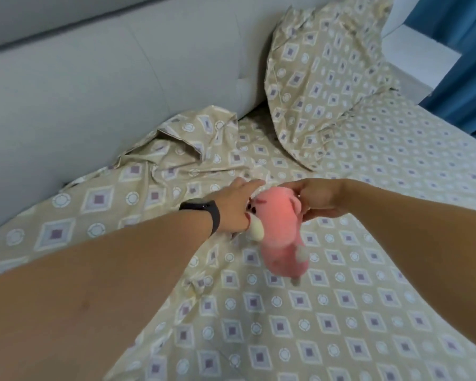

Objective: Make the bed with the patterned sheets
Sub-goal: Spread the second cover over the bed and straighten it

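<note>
A beige patterned sheet (341,312) with purple squares and white circles covers the bed. A pink plush toy (278,229) hangs just above it at the centre. My right hand (316,200) grips the toy's upper end from the right. My left hand (238,207), with a black band on its wrist, holds the toy's head from the left. A pillow (322,75) in the same pattern leans against the headboard. A flatter patterned pillowcase (187,144) lies crumpled to its left.
The grey padded headboard (107,86) runs along the back and left. A blue curtain (456,59) hangs at the far right beyond the bed's edge. Wrinkles gather in the sheet under my left forearm.
</note>
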Demonstrator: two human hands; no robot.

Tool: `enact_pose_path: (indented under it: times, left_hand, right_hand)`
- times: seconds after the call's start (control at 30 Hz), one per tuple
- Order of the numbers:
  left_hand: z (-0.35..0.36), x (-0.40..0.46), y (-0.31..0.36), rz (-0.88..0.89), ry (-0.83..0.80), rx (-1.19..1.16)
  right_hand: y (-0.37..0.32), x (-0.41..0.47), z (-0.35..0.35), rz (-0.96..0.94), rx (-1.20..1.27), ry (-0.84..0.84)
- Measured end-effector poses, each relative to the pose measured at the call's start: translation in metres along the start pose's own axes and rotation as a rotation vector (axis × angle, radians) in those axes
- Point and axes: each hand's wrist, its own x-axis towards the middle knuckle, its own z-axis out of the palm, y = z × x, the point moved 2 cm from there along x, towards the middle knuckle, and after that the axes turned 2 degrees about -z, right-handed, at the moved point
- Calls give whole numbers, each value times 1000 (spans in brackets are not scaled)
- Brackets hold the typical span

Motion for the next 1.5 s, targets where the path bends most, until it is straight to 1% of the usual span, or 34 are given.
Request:
enact_pose_path:
  times: [0.03, 0.07, 0.1, 0.17, 0.2, 0.23, 0.27, 0.33, 0.37, 0.43, 0.47, 0.5, 0.67, 0.7, 0.8, 0.87, 0.93, 1.03, 1.13, 1.17, 1.27, 1.3, 1.33, 1.37, 1.4, 1.47, 1.5]
  left_hand:
    - [10, 3, 3, 10, -129, -208]
    - [23, 4, 2, -29, -233, -353]
    - [33, 4, -1, -78, -253, -440]
    - [48, 4, -17, -121, -134, -496]
    - [51, 4, -25, -129, -62, -513]
    - [56, 4, -32, -139, -12, -531]
    - [60, 4, -38, -145, 30, -564]
    - [66, 3, -34, -187, 118, -588]
    - [66, 2, -27, -220, 178, -567]
    - [64, -1, -16, -280, 292, -519]
    - [61, -2, -14, -311, 322, -508]
    - [58, -3, -14, -338, 330, -504]
    - [52, -7, -23, -475, 280, -493]
    - [49, -8, -21, -482, 283, -463]
    - [30, -25, -4, -463, 321, -267]
    - [13, -49, 14, -458, 310, -135]
    - [-1, -73, 33, -427, 293, -68]
    - [-33, -138, 92, -327, 298, -49]
    - [-51, -220, 163, -267, 222, -59]
    - [-48, -238, 173, -277, 192, -74]
    - [-51, -318, 247, -216, 173, 6]
    - [-50, -337, 266, -188, 172, 15]
    - [-47, -370, 308, -152, 187, 8]
    - [-43, -386, 329, -135, 191, -7]
    - [-37, -408, 360, -103, 186, -10]
    - [-13, -447, 422, -20, 162, 42]
    - [-6, -460, 441, 5, 169, 66]
  right_hand:
    - [-1, 5, 6, -4, 32, 26]
    - [0, 12, 14, -13, 96, 90]
    - [1, 19, 18, -30, 165, 185]
    - [9, 36, 26, -67, 297, 330]
    - [15, 43, 29, -63, 307, 385]
    - [21, 48, 32, -21, 258, 458]
    - [25, 52, 32, 39, 153, 553]
    - [30, 54, 33, 164, -2, 740]
    - [28, 55, 34, 192, 32, 777]
    - [22, 60, 42, 192, 249, 707]
    - [19, 63, 45, 186, 323, 665]
    - [15, 64, 48, 179, 338, 642]
    - [8, 53, 54, 117, 146, 721]
    - [8, 47, 57, 106, 95, 732]
    - [7, 11, 61, 58, -55, 744]
    - [4, -26, 64, 51, -120, 734]
    - [0, -66, 67, 26, -146, 734]
    - [-17, -169, 76, -85, -170, 729]
    - [-19, -298, 86, -166, -152, 785]
    - [-18, -326, 92, -173, -158, 795]
    - [-5, -445, 110, -183, -154, 849]
    - [-1, -466, 117, -193, -163, 845]
    - [8, -512, 124, -199, -198, 866]
    - [10, -533, 131, -215, -232, 868]
    - [17, -564, 138, -211, -260, 890]
    - [43, -627, 157, -144, -310, 926]
    - [53, -645, 163, -125, -323, 960]
